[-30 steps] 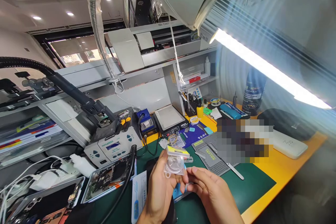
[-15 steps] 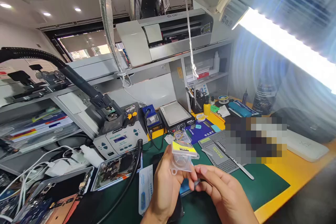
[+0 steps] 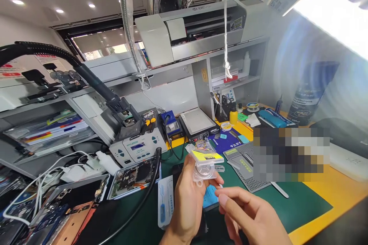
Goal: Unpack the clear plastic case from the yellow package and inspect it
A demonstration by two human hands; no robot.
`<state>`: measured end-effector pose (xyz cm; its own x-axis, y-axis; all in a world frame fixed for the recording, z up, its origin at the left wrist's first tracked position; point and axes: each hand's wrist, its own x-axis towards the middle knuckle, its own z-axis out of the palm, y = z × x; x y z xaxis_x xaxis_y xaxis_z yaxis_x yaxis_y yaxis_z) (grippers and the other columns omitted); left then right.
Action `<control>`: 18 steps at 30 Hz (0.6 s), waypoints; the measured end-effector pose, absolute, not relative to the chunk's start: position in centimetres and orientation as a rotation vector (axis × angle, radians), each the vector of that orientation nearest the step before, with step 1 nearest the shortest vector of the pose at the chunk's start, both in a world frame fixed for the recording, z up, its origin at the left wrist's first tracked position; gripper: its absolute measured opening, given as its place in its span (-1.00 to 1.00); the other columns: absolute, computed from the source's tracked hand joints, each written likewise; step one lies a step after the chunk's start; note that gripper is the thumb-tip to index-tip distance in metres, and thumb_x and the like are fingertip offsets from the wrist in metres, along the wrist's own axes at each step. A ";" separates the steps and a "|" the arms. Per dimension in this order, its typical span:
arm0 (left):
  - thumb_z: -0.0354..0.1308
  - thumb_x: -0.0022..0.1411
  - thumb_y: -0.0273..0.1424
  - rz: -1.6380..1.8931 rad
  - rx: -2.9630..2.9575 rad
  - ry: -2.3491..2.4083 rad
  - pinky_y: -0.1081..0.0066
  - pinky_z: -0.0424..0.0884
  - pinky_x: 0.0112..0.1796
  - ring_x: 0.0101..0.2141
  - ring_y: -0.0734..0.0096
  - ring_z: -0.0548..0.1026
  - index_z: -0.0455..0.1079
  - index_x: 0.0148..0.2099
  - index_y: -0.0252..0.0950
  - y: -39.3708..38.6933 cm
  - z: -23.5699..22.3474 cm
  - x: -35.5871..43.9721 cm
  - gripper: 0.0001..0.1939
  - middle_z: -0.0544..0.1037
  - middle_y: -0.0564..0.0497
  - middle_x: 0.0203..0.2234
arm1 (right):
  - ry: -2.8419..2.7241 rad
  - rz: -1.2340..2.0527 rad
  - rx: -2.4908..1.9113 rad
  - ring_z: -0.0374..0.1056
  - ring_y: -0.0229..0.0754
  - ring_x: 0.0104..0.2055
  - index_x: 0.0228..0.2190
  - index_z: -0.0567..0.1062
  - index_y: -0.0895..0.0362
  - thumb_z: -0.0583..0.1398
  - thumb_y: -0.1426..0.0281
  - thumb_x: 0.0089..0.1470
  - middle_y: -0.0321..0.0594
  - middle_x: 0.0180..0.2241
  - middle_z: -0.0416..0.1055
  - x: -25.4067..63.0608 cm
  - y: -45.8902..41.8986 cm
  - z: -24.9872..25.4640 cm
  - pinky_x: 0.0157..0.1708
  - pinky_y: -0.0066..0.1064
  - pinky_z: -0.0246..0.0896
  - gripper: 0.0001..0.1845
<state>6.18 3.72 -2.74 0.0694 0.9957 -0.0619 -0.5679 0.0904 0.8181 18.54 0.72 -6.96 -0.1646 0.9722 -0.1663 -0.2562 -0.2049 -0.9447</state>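
Observation:
My left hand (image 3: 186, 199) is closed around a small clear plastic case (image 3: 203, 172) with a yellow label on its top and a hang tab at its lower edge. A round clear part shows inside the case. Just right of it, my right hand (image 3: 248, 212) has thumb and index finger brought together in a pinch. Whatever lies between those fingertips, if anything, is too small to make out. Beneath the hands, a blue packet (image 3: 211, 196) and a dark flat object, partly hidden by my left wrist, lie on the green mat (image 3: 304, 206).
Left of my hands are a white-and-blue card (image 3: 166, 203), a black cable (image 3: 143, 199), an opened device with a circuit board (image 3: 135, 176) and a soldering station (image 3: 138, 147). Tweezers (image 3: 279, 190) lie across a grey perforated mat (image 3: 244, 164). Behind stands a flat heating plate (image 3: 198, 122).
My right fingertips have drawn a little away from the case, down and right. The left hand still holds the case. The whole view has shifted slightly.

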 end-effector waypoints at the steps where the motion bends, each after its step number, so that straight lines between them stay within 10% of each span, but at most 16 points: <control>1: -0.06 0.42 -0.03 1.333 0.710 0.768 0.43 0.33 -0.50 -0.40 0.26 0.50 0.38 -0.11 -0.34 3.7 -2.8 6.2 -0.55 0.53 -0.11 -0.39 | -0.996 1.638 -1.027 0.18 -0.36 -0.73 -0.38 0.60 0.15 0.37 -0.13 -0.06 -0.33 -0.62 0.35 18.3 0.9 -7.0 -0.78 -0.57 0.00 -0.44; 18: -0.11 0.43 -0.02 1.319 0.569 0.727 0.49 0.30 -0.50 -0.42 0.35 0.46 0.39 -0.03 -0.32 3.8 -3.0 6.6 -0.51 0.56 -0.10 -0.34 | -0.924 1.706 -1.033 0.06 -0.38 -0.76 -0.60 0.46 0.15 0.34 -0.15 -0.09 -0.36 -0.80 0.24 16.1 2.4 -5.9 -0.71 -0.53 -0.07 -0.40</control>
<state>6.64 3.81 -3.03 0.0908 0.9844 -0.1505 -0.6531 0.1729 0.7373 16.10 2.38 -5.91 -0.2363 0.9419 -0.2388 -0.3148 -0.3068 -0.8982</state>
